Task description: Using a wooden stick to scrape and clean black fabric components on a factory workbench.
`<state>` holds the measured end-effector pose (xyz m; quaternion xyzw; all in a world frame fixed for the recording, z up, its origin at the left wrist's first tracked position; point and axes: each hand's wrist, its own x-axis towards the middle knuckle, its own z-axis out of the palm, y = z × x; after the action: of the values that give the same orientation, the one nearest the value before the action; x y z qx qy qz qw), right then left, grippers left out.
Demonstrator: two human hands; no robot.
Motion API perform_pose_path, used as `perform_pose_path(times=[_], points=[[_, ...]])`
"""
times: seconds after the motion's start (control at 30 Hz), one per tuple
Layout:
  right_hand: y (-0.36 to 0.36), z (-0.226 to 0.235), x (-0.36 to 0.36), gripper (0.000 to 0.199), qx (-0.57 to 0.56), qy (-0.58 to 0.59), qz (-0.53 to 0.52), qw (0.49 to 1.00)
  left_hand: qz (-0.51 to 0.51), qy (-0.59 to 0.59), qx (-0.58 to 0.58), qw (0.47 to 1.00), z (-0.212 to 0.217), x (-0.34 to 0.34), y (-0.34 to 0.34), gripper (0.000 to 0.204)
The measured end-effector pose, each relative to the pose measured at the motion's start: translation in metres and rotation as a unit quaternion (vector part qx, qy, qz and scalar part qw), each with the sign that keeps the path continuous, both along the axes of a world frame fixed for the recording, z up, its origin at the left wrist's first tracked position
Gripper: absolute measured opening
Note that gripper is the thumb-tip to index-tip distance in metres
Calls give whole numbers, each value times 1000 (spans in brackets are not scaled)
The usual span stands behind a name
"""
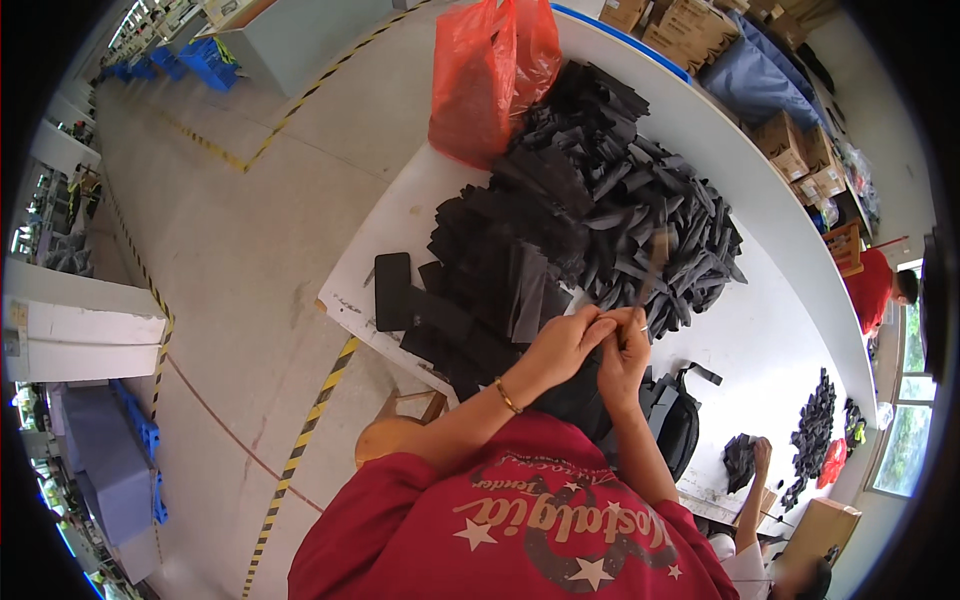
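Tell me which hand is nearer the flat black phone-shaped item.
Left. The left hand is right of the flat black phone-shaped item, across dark pieces; the right hand is farther right, beyond the left.

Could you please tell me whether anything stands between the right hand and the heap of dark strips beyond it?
Only a slim, blurred tan item shows just beyond the right hand, over part of the heap of dark strips; I cannot tell what it is. Nothing else visible is in the way.
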<state>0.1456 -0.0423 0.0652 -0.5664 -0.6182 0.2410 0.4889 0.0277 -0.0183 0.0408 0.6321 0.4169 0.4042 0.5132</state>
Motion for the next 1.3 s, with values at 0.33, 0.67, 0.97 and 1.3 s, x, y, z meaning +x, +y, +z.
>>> perform_pose_path(times=[0.33, 0.67, 0.97, 1.3], points=[[86, 122, 131, 20, 105, 298, -172, 933, -53, -69, -215, 973, -45, -14, -77, 31], [22, 1, 15, 15, -229, 167, -59, 957, -59, -123, -236, 962, -16, 0, -40, 32], [59, 11, 2, 17, -64, 150, -127, 978, -46, -94, -208, 972, 14, -24, -28, 31], [137, 59, 139, 45, 58, 20, -231, 971, 205, 284, 160, 923, -72, -144, -16, 22]])
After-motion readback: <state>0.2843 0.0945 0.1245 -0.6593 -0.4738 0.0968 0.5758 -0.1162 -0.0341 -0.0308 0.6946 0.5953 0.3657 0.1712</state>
